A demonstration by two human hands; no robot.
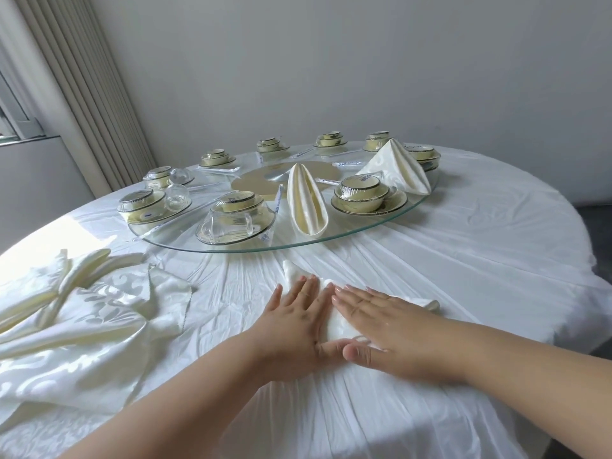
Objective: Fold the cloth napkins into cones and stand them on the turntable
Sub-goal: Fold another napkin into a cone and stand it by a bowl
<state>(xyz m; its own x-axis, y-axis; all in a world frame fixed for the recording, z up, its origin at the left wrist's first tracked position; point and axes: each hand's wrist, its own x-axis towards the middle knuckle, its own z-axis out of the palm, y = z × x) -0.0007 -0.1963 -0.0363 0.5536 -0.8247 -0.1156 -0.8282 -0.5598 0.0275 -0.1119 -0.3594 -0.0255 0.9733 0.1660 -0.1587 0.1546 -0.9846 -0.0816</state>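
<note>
A cream napkin (334, 321) lies partly folded on the white tablecloth in front of me. My left hand (294, 319) and my right hand (387, 323) press flat on it side by side, fingers straight, thumbs nearly touching. One end of the napkin pokes out past my left fingers, another past my right hand. On the glass turntable (364, 226) a folded cone napkin (306, 200) lies near the front edge. A second cone napkin (395, 168) stands at the right.
A pile of unfolded cream napkins (76, 313) covers the table's left side. Several shrink-wrapped bowl and plate sets (367, 193) ring the turntable, with glass cups (177, 193) and wrapped chopsticks. The table edge curves away at right.
</note>
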